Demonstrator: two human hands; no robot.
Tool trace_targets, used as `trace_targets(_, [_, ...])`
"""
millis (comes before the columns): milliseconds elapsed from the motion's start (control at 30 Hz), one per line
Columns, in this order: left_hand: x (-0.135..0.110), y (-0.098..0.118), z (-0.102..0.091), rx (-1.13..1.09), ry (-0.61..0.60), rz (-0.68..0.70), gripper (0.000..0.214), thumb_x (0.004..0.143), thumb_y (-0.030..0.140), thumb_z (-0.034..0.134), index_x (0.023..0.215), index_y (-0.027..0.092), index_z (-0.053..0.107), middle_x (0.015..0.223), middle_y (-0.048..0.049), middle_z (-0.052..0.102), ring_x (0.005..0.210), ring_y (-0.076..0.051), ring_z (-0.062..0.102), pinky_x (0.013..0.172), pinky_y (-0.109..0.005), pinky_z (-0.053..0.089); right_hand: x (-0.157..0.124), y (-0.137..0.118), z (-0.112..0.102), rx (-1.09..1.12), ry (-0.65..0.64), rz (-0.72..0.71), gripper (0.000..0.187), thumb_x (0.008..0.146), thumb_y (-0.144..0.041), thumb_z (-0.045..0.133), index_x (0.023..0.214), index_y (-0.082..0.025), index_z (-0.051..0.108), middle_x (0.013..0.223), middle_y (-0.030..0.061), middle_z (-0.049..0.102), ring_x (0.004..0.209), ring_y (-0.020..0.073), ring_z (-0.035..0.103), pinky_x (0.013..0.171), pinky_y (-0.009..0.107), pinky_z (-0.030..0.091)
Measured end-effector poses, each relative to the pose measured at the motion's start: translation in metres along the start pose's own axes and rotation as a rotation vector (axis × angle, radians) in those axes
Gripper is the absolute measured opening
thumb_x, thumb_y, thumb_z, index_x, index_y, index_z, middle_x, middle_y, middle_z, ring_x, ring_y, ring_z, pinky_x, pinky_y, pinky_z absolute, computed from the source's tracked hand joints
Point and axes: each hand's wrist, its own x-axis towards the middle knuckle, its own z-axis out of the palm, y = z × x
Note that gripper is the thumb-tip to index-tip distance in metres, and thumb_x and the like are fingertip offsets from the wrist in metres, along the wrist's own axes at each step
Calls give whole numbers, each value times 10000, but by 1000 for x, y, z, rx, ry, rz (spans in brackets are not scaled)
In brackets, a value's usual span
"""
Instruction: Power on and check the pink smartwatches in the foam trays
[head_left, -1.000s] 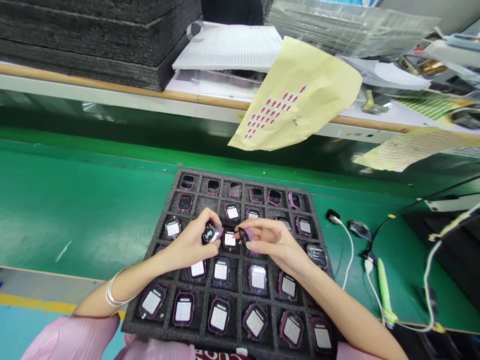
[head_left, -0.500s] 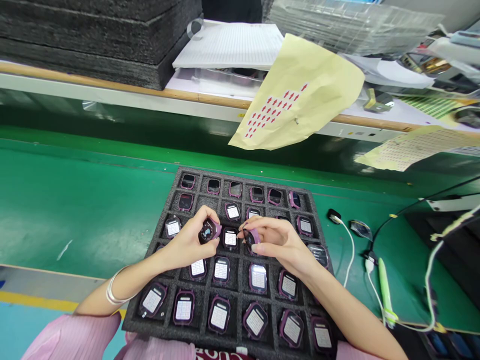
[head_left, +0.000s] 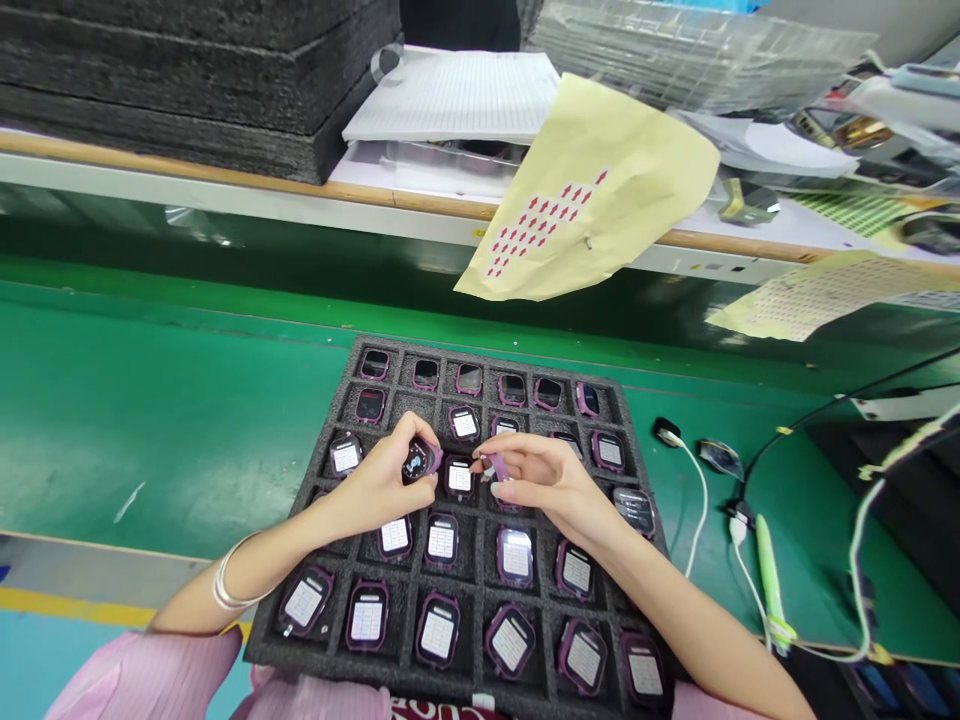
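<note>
A black foam tray point(head_left: 645, 470) lies on the green belt, its pockets filled with several purple-cased watch bodies. My left hand point(head_left: 375, 485) is closed on one purple watch body point(head_left: 417, 462), held just above the tray's middle rows with its dark face up. My right hand point(head_left: 551, 480) pinches a second purple watch body point(head_left: 496, 466) beside it, tilted on edge. The two hands are close together, with one pocketed watch point(head_left: 458, 478) showing between them.
A green conveyor belt point(head_left: 150, 410) runs left to right. White and black cables point(head_left: 701, 500) and a green pen-like tool point(head_left: 766, 575) lie right of the tray. Yellow label sheets point(head_left: 592, 190) hang from the shelf behind, beside stacked black foam point(head_left: 187, 70).
Both hands stay above the tray's middle. The right hand has turned its watch more onto its edge and shifted it slightly left; the left hand has barely moved.
</note>
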Motion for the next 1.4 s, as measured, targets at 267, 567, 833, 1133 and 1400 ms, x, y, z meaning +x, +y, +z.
trace_targets(267, [0, 3, -2, -13, 29, 6, 246, 726, 77, 489, 919, 202, 401, 833, 7, 458, 763, -146, 454, 723, -287, 377, -1, -4, 1, -9, -2, -8, 317, 684, -198, 795, 988, -206, 704, 968, 63, 677, 939, 227, 633, 842, 352, 497])
trace_targets(567, [-1, 2, -2, -42, 63, 19, 241, 733, 67, 496, 907, 203, 400, 835, 11, 427, 775, -143, 434, 737, -285, 362, -3, -10, 2, 24, 5, -72, 288, 688, -172, 785, 963, -214, 709, 958, 59, 652, 932, 227, 624, 829, 342, 475])
trace_targets(833, [-4, -2, -2, -106, 89, 67, 244, 750, 62, 513, 917, 206, 410, 852, 8, 426, 775, -134, 440, 711, -269, 379, -4, -6, 0, 43, -68, -99, 313, 690, -219, 797, 989, -217, 705, 1007, 76, 662, 943, 251, 638, 890, 416, 468])
trace_targets(1133, [3, -4, 2, -529, -69, -144, 280, 834, 225, 533, 1076, 205, 395, 936, -27, 496, 750, -152, 603, 611, -283, 523, 6, 1, 2, 282, -46, 116, 417, 853, -259, 648, 1257, -212, 555, 1186, 109, 641, 1135, 263, 582, 999, 494, 416])
trace_targets(1400, [3, 5, 0, -610, -85, -182, 257, 831, 169, 478, 1085, 206, 464, 1135, -59, 511, 860, -157, 607, 760, -342, 578, 6, 4, 5, 299, 18, 35, 347, 851, -227, 620, 1196, -203, 607, 1128, 119, 673, 1058, 277, 631, 920, 471, 487])
